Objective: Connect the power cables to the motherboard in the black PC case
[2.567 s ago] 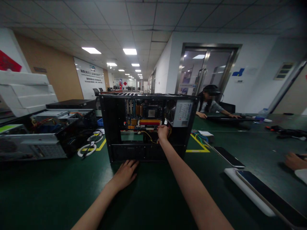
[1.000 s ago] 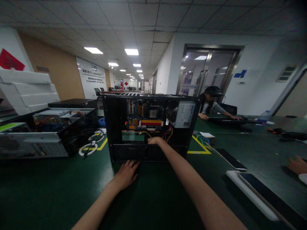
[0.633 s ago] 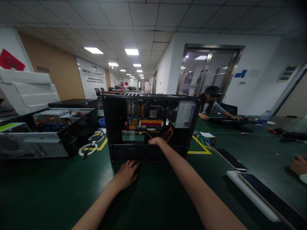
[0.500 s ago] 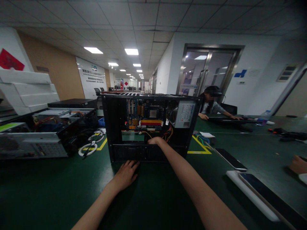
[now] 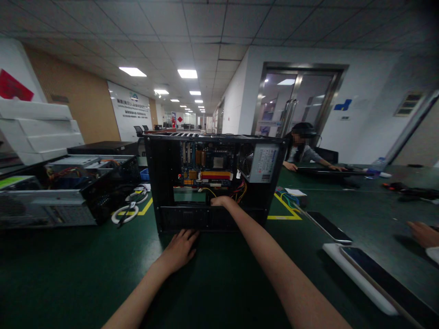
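Right hand lower than earlier, inside boxy black case, grip unclear; left hand outspread on glossy tabletop.

— Can you see all of your right hand?
— No, its fingertips are hidden behind the lower panel of the computer case; I can't tell what they touch.
— The print on the power supply?
— Too small for me to read.
— And the co-worker's hand?
— Cut off by the right edge.
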A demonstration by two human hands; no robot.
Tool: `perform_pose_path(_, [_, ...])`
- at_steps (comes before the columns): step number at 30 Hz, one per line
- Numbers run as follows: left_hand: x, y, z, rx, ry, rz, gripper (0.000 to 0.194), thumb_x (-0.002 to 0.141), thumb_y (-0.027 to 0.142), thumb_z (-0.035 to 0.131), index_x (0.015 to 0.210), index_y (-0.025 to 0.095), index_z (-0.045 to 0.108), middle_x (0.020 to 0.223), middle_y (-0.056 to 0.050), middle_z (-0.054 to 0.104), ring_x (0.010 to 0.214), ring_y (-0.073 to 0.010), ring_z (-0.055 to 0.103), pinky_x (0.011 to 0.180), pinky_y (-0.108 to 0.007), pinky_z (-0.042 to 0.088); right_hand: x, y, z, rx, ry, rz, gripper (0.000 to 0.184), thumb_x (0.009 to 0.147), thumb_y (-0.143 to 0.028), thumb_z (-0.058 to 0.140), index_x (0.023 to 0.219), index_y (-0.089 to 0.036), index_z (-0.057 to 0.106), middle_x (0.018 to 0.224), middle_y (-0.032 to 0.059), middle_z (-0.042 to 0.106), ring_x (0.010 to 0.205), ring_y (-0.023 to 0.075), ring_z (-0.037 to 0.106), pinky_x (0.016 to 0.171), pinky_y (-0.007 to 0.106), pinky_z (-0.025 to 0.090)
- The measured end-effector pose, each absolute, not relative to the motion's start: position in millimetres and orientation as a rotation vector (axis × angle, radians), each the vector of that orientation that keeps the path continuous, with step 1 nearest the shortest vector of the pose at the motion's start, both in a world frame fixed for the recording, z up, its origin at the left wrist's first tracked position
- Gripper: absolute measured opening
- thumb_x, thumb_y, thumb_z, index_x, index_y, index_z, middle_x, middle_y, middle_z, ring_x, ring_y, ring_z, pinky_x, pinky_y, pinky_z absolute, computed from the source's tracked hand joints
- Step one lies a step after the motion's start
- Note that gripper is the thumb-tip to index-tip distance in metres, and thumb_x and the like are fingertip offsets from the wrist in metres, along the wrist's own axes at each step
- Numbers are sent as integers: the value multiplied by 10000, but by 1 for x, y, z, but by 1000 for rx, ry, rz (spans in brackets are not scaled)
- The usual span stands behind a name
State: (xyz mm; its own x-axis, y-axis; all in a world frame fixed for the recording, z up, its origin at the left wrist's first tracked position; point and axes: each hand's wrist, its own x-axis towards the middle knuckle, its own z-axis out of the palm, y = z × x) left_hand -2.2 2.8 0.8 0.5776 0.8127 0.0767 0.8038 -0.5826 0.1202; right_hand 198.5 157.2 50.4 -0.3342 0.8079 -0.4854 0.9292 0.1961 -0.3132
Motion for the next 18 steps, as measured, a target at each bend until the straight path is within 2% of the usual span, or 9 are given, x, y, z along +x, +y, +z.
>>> perform_pose_path(6, [-2, 2, 1, 2720, 1399, 189, 528, 759, 258, 425, 1275, 245, 310, 1291, -52, 369, 1159, -243, 327, 924, -404, 307, 193, 150, 57, 1952, 2433, -726, 214, 691, -141, 498, 860, -91, 619, 874, 107, 642, 710, 181, 613, 551, 215, 462])
perform_pose_path(11, [-1, 0, 7, 2713, 1398, 180, 532, 760, 256, 433, 1277, 240, 309, 1277, -60, 379, 1154, -241, 335, 933, -393, 302, 191, 144, 61, 2308, 2380, -964, 231, 755, -111, 399, 860, -75, 601, 742, 104, 644, 544, 135, 598, 483, 206, 459])
perform_pose_path(15, [-1, -1, 8, 2711, 1410, 167, 530, 758, 253, 432, 1275, 234, 315, 1282, -60, 377, 1154, -241, 333, 928, -394, 307, 192, 148, 56, 2044, 2485, -870, 213, 738, -134, 437, 826, -83, 624, 788, 96, 647, 654, 151, 609, 548, 202, 462])
perform_pose_path(18, [-2, 0, 6, 2729, 1393, 190, 536, 758, 257, 433, 1278, 226, 309, 1279, -65, 377, 1151, -239, 332, 931, -392, 302, 192, 154, 53, 1769, 2477, -752, 239, 680, -146, 514, 886, -100, 626, 895, 86, 640, 766, 172, 603, 613, 208, 462])
